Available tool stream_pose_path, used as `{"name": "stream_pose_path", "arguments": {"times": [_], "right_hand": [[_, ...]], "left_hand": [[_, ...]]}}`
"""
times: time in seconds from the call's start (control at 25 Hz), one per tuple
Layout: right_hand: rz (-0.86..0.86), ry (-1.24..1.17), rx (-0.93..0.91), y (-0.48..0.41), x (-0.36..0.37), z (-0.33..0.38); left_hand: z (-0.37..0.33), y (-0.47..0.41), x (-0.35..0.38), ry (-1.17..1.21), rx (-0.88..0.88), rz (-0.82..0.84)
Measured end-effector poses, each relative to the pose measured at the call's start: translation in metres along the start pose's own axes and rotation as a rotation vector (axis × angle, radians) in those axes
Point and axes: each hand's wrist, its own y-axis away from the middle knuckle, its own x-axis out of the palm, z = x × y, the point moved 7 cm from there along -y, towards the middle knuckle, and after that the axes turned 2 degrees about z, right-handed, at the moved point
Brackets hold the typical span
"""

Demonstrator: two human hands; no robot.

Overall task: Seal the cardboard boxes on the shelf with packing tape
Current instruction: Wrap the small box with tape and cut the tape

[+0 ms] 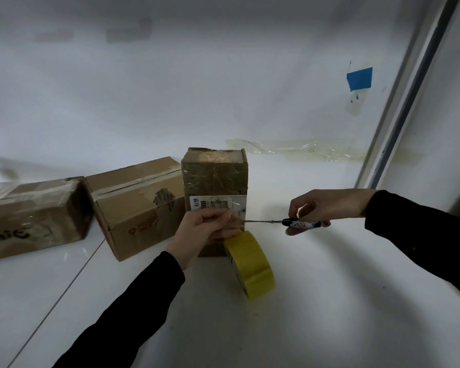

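Note:
A narrow cardboard box (pixel 215 179) with a white shipping label lies on the white shelf (pixel 316 301), its top wrapped in clear tape. My left hand (pixel 201 233) rests on its near end and pinches a strip of tape. A yellow tape roll (pixel 251 264) stands on edge just below that hand, against the box. My right hand (pixel 327 208) grips a pair of scissors (pixel 282 222) by the handles, the blades pointing left and reaching the tape at my left fingers.
Two more taped cardboard boxes lie to the left, one (pixel 136 205) beside the narrow box, another (pixel 32 216) at the far left. Blue tape (pixel 359 78) sticks on the back wall. A metal upright (pixel 409 94) bounds the shelf at the right.

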Motion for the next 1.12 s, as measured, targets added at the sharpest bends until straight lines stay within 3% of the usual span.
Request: {"name": "stream_pose_path", "arguments": {"times": [0.28, 0.6, 1.12], "right_hand": [[0.007, 0.083, 0.005, 0.003, -0.016, -0.008], [0.105, -0.042, -0.046, -0.015, 0.001, -0.008], [0.014, 0.052, -0.047, -0.032, 0.005, 0.006]], "left_hand": [[-0.001, 0.0, 0.004, 0.026, -0.029, 0.024], [-0.004, -0.001, 0.006, 0.058, -0.046, 0.021], [-0.006, -0.003, 0.006, 0.066, -0.114, 0.026]]}}
